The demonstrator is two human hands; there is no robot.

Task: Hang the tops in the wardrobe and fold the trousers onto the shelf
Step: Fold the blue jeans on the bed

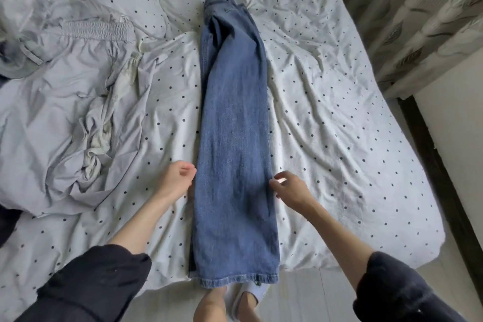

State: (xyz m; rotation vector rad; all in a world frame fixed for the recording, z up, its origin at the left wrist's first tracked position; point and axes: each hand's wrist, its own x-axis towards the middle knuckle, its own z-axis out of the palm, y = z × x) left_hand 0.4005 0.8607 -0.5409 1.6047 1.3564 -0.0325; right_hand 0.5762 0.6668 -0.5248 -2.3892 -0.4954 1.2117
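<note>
Nearest the camera, two forearms in pushed-up dark sleeves (94, 285) reach forward over the foot of the bed (339, 138). Below them, at the bed's edge, the person's feet in white slippers (257, 293) stand on a pale floor (313, 295).

The jeans (235, 138), blue denim, lie lengthwise on the bed, folded along their length so that one leg lies on the other. The hems hang just over the near edge of the mattress; the waistband points to the far end.

The left hand (176, 180) sits at the left edge of the jeans, about the lower-leg section. Its fingers are loosely curled and lie against the fabric edge; no fabric shows between them, so the hand holds nothing. The right hand (288, 188) sits at the opposite edge at the same level. Its fingers are spread and slightly bent, with the tips touching the denim edge; the grip is wide and holds nothing.

Left of the jeans, well apart, a pale grey garment with a gathered elastic waistband (78, 86) lies crumpled on the polka-dot sheet (326, 73).

At far right, a patterned curtain (431, 15) hangs beside the bed.
</note>
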